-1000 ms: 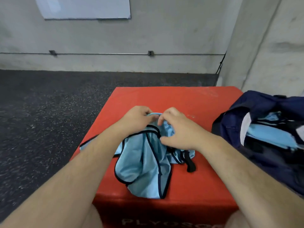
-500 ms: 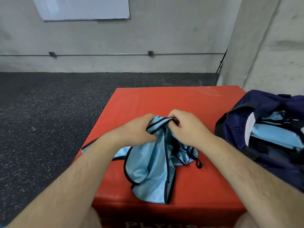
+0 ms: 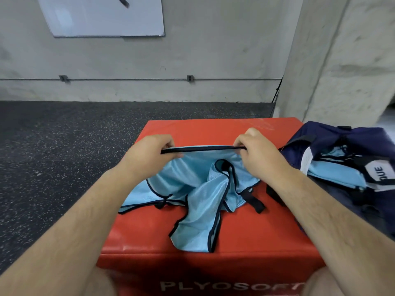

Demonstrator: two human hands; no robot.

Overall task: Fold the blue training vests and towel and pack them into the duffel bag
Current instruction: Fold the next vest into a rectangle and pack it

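Head: vest, red box, concrete wall.

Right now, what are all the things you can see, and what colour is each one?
vest: one, maybe more bunched together, light blue with dark trim, on the box, top edge held up
box: one, red, in the middle, on the floor
bag: one, navy, open, right of the box
folded cloth: light blue, count unclear, inside the bag
whiteboard: one, white, on the wall, top left
pipe: one, grey, running along the wall
floor: dark speckled, left of and behind the box
left hand: one, pinching the vest's dark edge at its left end
right hand: one, pinching the same edge at its right end
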